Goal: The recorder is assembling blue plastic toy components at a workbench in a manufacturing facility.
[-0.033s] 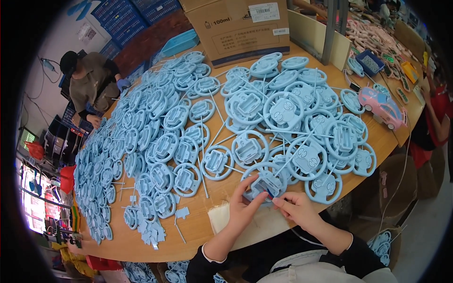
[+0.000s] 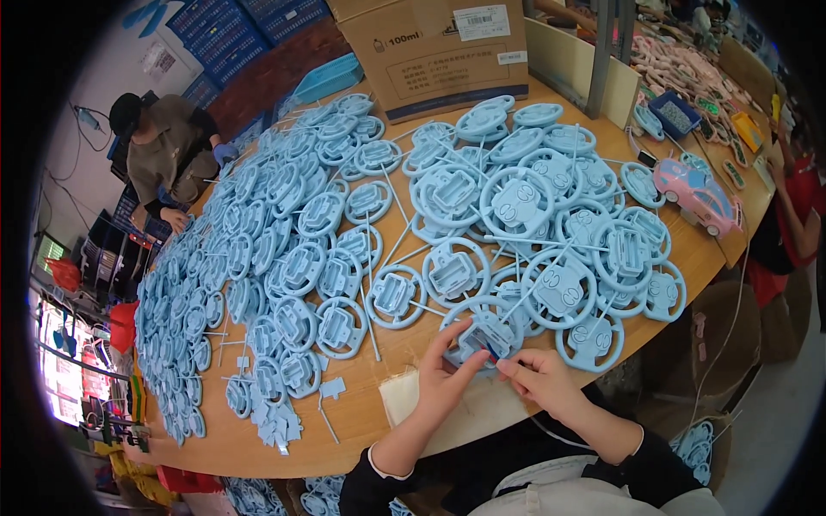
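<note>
A light-blue plastic toy steering wheel (image 2: 514, 325) lies at the near edge of the pile, its hollow boxed side facing up. My left hand (image 2: 440, 384) grips its near left rim between thumb and fingers. With thumb and forefinger pressed together, my right hand (image 2: 545, 380) pinches at the wheel's near side. A small dark-blue piece (image 2: 492, 352) shows between my fingertips, too small and covered to name. Several like wheels, including one with a moulded cartoon face (image 2: 559, 288), lie close around, some with thin plastic rods attached.
Loose wheels cover much of the wooden table (image 2: 370, 413). Flat blue scraps (image 2: 277, 423) lie near left. A cardboard box (image 2: 439, 64) stands at the back, a pink toy car (image 2: 695, 196) at right. Across the table on the left, a co-worker (image 2: 168, 150) reaches toward the pile.
</note>
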Available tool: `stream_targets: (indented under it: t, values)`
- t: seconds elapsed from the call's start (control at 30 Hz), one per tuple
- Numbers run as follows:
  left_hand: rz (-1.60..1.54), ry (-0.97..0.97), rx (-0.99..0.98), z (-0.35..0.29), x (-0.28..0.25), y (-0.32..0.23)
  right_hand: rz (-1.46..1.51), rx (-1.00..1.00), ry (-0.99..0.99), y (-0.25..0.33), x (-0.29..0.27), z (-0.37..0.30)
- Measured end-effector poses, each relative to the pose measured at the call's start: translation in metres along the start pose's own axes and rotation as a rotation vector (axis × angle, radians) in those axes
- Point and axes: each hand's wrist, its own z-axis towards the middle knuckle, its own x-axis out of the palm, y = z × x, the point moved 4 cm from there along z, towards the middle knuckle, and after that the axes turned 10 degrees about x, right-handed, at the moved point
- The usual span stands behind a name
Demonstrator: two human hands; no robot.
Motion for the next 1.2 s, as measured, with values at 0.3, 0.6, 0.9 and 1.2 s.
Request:
stream_targets:
  t: [0.3,0.6,0.9,1.2]
  values:
    - [0.049,-0.039,0.009,-0.001,0.002,0.002,-0.066,-0.017,-0.001,-0.001,-0.004,0.0]
    - [0.143,0.002,-0.01,-0.002,0.007,-0.005,0.033,-0.013,-0.031,-0.009,-0.002,0.006]
    - [0.069,-0.03,-0.018,-0.007,0.001,0.014,0.209,-0.115,-0.004,0.003,-0.008,0.005]
    - [-0.369,-0.153,-0.116,-0.005,0.001,0.014,0.355,-0.038,0.194,-0.003,-0.002,0.013]
